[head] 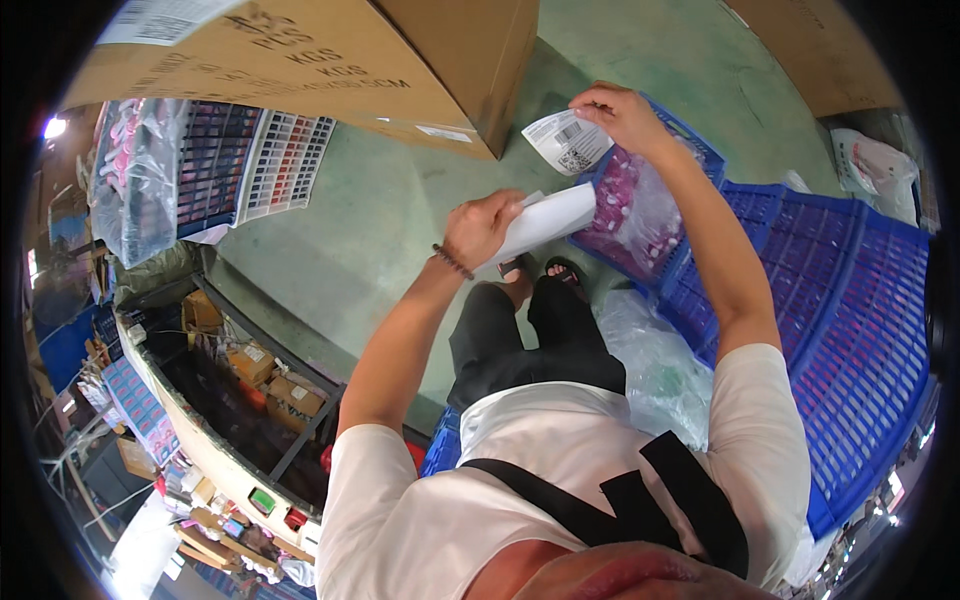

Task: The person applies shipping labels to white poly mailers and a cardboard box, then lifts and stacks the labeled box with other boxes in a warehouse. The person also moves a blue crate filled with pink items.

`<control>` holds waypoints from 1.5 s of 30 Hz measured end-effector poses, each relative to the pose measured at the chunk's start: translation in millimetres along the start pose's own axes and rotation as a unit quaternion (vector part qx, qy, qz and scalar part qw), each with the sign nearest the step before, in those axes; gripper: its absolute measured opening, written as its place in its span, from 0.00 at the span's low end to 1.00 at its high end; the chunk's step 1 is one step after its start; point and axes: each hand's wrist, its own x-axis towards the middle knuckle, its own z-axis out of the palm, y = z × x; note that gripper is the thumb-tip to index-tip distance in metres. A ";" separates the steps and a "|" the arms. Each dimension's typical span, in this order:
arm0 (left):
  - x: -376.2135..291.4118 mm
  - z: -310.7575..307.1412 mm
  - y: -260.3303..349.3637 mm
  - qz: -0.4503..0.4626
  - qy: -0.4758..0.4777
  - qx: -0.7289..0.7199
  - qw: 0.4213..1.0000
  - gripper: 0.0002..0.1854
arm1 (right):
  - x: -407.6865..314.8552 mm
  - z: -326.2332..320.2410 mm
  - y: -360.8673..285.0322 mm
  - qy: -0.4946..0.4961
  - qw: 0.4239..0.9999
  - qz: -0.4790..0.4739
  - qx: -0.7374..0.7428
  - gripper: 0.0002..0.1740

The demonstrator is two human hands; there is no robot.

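My left hand (484, 229) grips a folded bundle of white paper sheets (551, 217), held out in front of my legs. A beaded bracelet (453, 262) circles that wrist. Between the thumb and fingers of my right hand (616, 112) is the upper edge of a white printed label (567, 141), which bears writing, a barcode and a square code. The label hangs apart from the bundle, over the near side of a blue plastic crate (694, 146). In that crate lie purple items (626, 202) partly covered by clear plastic film.
A large printed cardboard carton (450, 67) stands ahead of me. Tall stacked blue crates (832, 300) rise on the right beside a clear plastic bag (652, 360). On the left are a white plastic crate (289, 161) and a workbench (217, 420) with small cardboard boxes (292, 401) underneath.
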 end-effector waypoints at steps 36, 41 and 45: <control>148.6 186.3 -204.1 -0.125 0.270 -0.152 0.943 0.27 | 95.5 130.3 207.4 -0.012 0.963 -0.234 0.131 0.09; 150.5 186.7 -204.2 -0.098 0.305 -0.114 0.940 0.27 | 113.7 144.3 203.3 0.065 0.966 -0.180 0.174 0.12; 157.7 185.9 -205.0 -0.104 0.326 -0.097 0.935 0.26 | 131.9 145.9 202.0 0.029 0.978 -0.166 0.124 0.11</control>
